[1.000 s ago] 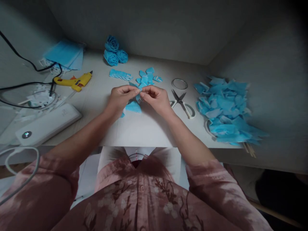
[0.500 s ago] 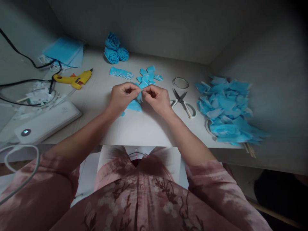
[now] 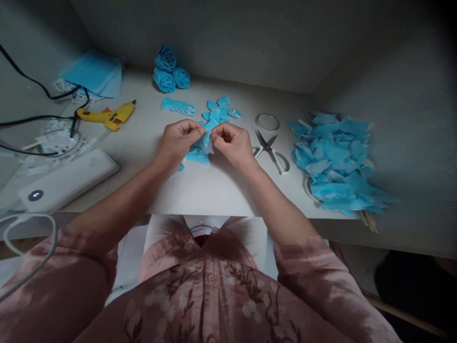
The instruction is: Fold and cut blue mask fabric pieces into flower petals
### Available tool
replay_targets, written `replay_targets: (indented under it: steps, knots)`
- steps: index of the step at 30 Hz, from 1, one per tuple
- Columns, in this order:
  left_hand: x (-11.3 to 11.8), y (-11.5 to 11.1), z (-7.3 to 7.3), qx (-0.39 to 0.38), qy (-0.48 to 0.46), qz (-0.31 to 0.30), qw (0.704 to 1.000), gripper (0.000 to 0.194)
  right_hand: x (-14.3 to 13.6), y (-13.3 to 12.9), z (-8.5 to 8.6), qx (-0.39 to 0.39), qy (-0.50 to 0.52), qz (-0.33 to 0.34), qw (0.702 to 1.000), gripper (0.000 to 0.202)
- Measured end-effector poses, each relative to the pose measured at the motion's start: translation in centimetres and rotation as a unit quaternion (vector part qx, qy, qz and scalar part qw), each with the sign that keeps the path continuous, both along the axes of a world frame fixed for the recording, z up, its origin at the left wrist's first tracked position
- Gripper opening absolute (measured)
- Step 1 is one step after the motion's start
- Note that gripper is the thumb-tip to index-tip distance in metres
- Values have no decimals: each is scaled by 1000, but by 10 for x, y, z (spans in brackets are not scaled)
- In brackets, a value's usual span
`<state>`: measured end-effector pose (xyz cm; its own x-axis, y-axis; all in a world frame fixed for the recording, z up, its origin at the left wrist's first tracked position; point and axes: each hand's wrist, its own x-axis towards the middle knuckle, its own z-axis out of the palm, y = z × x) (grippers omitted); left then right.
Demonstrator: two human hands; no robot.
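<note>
Between my two hands is a small piece of blue mask fabric (image 3: 204, 141), pinched by the fingertips of both. My left hand (image 3: 180, 141) grips its left side, my right hand (image 3: 233, 143) its right side. Its exact shape is partly covered by my fingers. Just beyond them lie several cut blue fabric pieces (image 3: 218, 110), and a larger blue piece (image 3: 198, 156) rests on the table below my left fingers. Open scissors (image 3: 270, 151) with pale handles lie to the right of my right hand, a wire ring (image 3: 267, 122) behind them.
Blue fabric roses (image 3: 166, 80) and a folded blue strip (image 3: 178, 106) sit farther back. At left are a yellow glue gun (image 3: 110, 116), stacked masks (image 3: 93, 74), black cables and a white power bank (image 3: 69, 180). A heap of blue fabric pieces (image 3: 333, 152) covers the right side, with sticks (image 3: 368, 221) beneath.
My fingertips have drawn slightly apart, and more of the pinched blue fabric shows below them. My left hand has shifted a little left.
</note>
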<state>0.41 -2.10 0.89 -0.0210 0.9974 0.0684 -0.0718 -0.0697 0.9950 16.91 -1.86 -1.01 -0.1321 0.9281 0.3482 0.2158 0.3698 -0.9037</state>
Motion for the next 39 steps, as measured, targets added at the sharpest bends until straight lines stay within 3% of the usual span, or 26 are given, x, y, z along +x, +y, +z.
replay_targets:
  steps: [5, 12, 16, 20, 24, 32, 39]
  knots:
    - [-6, 1, 0, 18, 19, -8, 1000, 15, 3, 3, -3, 0, 6, 6, 1000, 15]
    - [-15, 11, -14, 81, -49, -51, 994, 15, 11, 11, -12, -27, 49, 20, 998, 44]
    - [-17, 16, -20, 83, -81, -100, 988, 29, 19, 18, -15, 14, 42, -7, 999, 52]
    - [-17, 13, -14, 60, -57, -130, 988, 31, 20, 14, -9, 52, -3, 52, 997, 58]
    - [-16, 8, -9, 45, -42, -132, 989, 26, 16, 7, -5, 48, -32, 95, 994, 58]
    - [-15, 9, -8, 30, -25, -103, 994, 25, 15, 8, -5, 51, -46, 16, 997, 54]
    - [-12, 6, -2, 22, 21, -60, 998, 18, 14, 0, -1, 104, -82, 9, 991, 46]
